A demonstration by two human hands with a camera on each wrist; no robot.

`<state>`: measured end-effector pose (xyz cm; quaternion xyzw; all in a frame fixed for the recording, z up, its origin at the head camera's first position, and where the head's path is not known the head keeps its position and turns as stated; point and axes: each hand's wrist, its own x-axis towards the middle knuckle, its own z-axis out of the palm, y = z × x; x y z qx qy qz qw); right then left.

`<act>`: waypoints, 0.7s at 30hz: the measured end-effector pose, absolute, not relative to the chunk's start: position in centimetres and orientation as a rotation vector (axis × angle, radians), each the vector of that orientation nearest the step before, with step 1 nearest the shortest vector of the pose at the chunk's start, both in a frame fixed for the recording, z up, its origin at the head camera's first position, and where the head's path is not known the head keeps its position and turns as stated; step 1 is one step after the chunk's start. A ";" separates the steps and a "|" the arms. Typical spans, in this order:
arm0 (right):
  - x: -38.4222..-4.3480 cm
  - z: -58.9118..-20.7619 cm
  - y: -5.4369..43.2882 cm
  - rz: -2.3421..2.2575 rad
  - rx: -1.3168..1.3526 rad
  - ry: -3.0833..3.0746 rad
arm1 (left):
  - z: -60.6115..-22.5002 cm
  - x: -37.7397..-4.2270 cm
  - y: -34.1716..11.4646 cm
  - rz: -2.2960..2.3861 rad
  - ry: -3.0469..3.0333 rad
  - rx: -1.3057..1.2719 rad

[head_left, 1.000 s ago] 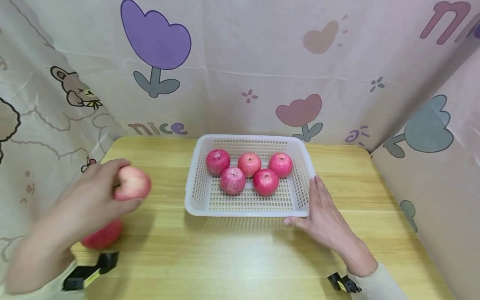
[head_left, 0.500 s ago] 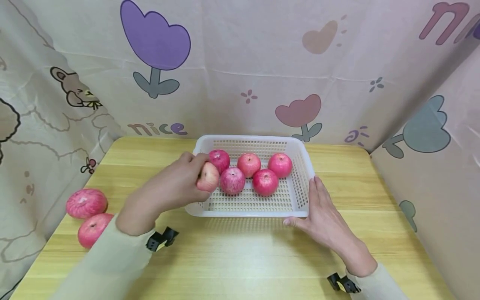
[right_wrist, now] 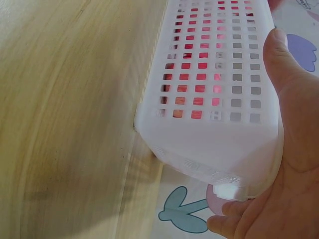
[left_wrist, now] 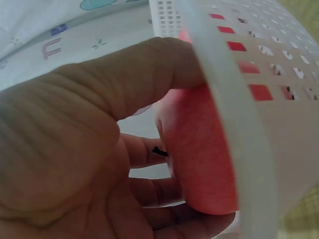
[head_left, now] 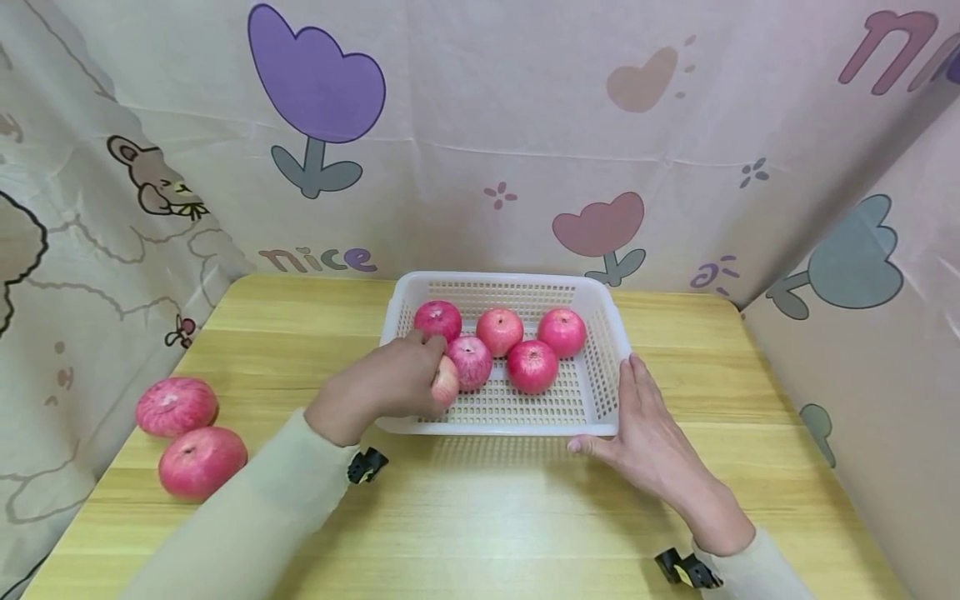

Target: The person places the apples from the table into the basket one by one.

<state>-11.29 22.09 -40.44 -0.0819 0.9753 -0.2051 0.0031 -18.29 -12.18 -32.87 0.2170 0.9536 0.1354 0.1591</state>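
My left hand (head_left: 390, 379) reaches over the left end of a white plastic basket (head_left: 501, 428) and holds an apple (head_left: 446, 383) inside it. In the left wrist view the thumb and fingers wrap round this apple (left_wrist: 199, 149), whose dark stem faces the palm. Several more red apples, such as a bright one (head_left: 532, 367) and a streaked one (head_left: 470, 363), sit in the basket. My right hand (head_left: 651, 433) rests against the basket's front right corner, its fingers straight along the side and the thumb at the front rim, as the right wrist view (right_wrist: 289, 114) confirms.
Two apples, one streaked (head_left: 177, 407) and one smoother (head_left: 202, 463), lie on the wooden table (head_left: 495, 517) at the left. A printed cloth (head_left: 480, 108) hangs behind the table and along both sides.
My left hand has carried the apple from the table's left side rightward into the basket, and the two apples at the left now show fully. My right hand has stayed at the corner.
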 end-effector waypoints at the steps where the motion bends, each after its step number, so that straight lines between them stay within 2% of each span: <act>1: -11.3 -40.4 22.1 -0.643 -0.256 3.058 | -33.0 -18.4 -12.1 0.375 2.723 0.620; 21: -11.2 -40.3 22.0 -0.642 -0.274 3.078 | -34.9 -19.6 -10.6 0.191 2.648 0.626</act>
